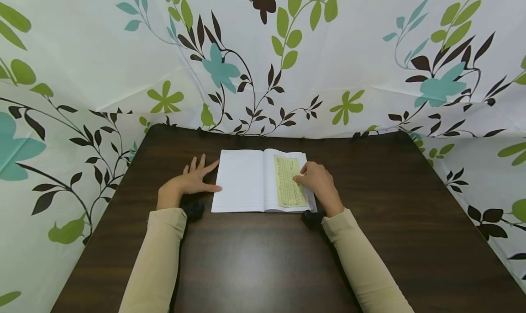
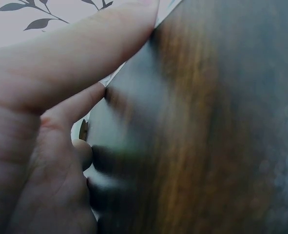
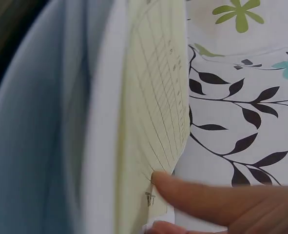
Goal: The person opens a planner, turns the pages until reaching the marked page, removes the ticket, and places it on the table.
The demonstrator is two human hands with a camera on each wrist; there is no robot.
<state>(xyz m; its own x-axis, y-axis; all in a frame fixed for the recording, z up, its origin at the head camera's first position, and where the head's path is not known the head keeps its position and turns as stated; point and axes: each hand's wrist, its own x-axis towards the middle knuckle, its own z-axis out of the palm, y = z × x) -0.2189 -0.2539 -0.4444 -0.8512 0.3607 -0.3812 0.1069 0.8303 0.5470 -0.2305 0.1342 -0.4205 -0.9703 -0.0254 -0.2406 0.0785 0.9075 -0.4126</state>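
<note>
An open notebook [image 1: 242, 180] with lined white pages lies on the table. On its right page is a yellow printed slip of paper [image 1: 288, 180], covered with rows of small print. My right hand [image 1: 318, 183] pinches the slip near its right edge, the thumb [image 3: 182, 187] lying across the print in the right wrist view. My left hand [image 1: 190, 180] is spread at the notebook's left side, thumb and index fingertips right at the page edge. Seen from the left wrist, its fingers [image 2: 80, 105] reach along the dark tabletop.
The dark wooden table [image 1: 246, 258] extends around the notebook on all sides. Behind it hangs a white cloth [image 1: 255, 98] printed with leaves and flowers. A black wrist camera [image 1: 193, 210] sits at the left wrist, another black camera [image 1: 313, 218] at the right.
</note>
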